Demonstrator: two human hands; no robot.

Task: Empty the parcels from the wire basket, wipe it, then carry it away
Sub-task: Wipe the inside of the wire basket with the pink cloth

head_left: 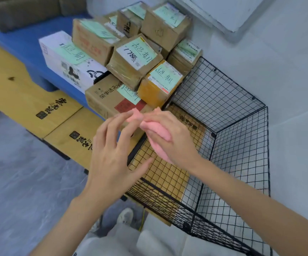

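My right fingers [156, 116] are curled round a pink cloth [154, 129], the right hand [173, 135] gripping it in a bunch just above the near-left corner of the wire basket [221, 93]. My left fingers [120, 120] are stretched out and spread, their tips at the cloth's free end. The left hand [110, 163] is released, the thumb well apart from the cloth, so I read it as touching, not pinching.

The black basket sits on a yellow wooden bench [29, 100] in the corner, its far side against the white wall [288, 61]. I can see the wood through its mesh floor. The parcels [134, 60] are outside it, stacked just beside its left edge, brown cartons with green handwritten labels and one white box [66, 63] among them. They rest partly on a blue cushion [20, 41] on the bench. Below lies the grey floor [20, 182], with a pale shoe [125, 216] near the basket's front corner.
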